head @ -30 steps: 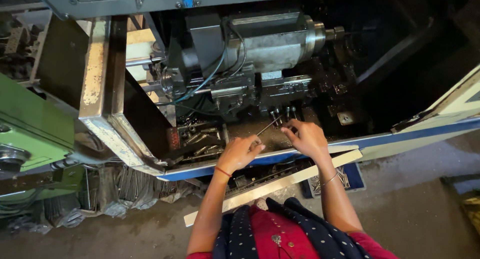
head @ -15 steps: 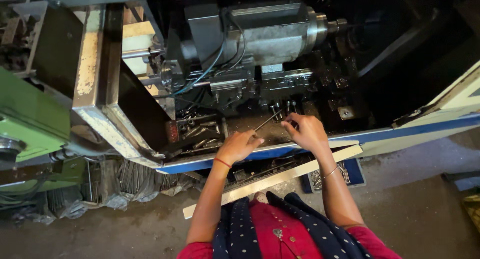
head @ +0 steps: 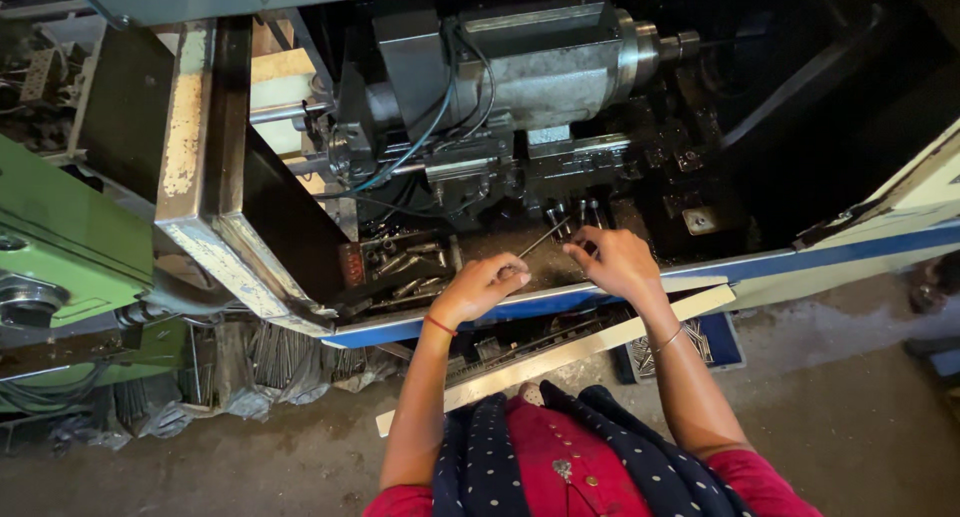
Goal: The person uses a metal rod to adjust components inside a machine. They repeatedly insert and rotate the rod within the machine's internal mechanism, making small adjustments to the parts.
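Left hand (head: 482, 285) clamped on thin rod (head: 543, 238), inside machine bay under spindle housing (head: 545, 62). Right hand (head: 617, 261) curled over pins (head: 570, 217); grip unclear. Risk: rod slips on oily bed, fingers snag fixtures.

Daylight from above, even on the arms and floor (head: 860, 397); machine (head: 540, 67) interior dim, right recess near black, detail lost; soft glare on the grey housing and pale frame (head: 185, 127); shadows soft; focus sharp centre, small parts by the hands murky; wide-angle bend at the edges.
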